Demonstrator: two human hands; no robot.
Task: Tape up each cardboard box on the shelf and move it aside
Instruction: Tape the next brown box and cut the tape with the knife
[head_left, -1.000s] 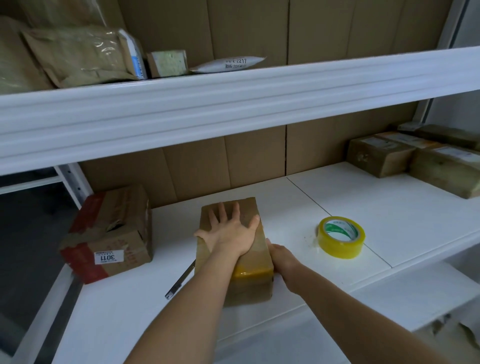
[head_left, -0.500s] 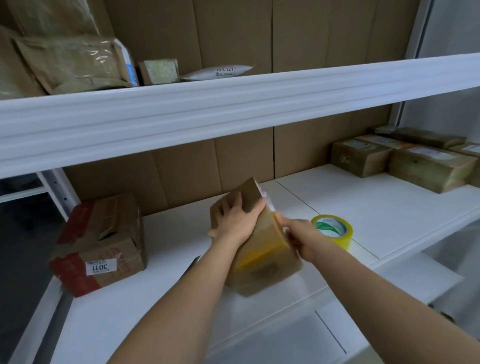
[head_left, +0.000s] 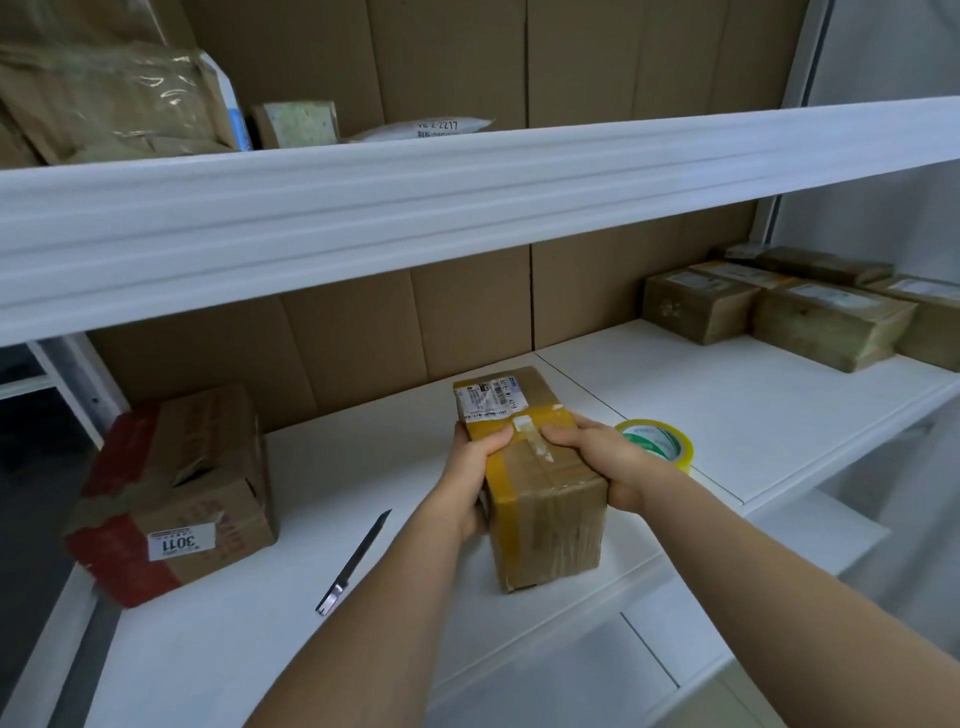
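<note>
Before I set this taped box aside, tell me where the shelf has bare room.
Bare shelf lies between the tape roll and the stacked boxes at right. A smaller patch sits between the knife and the red-printed box. The far right corner is crowded.

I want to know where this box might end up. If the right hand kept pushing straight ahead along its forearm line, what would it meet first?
The right hand already grips the small box; past that, probably only bare shelf, then the cardboard back wall, though depth is unclear.
</note>
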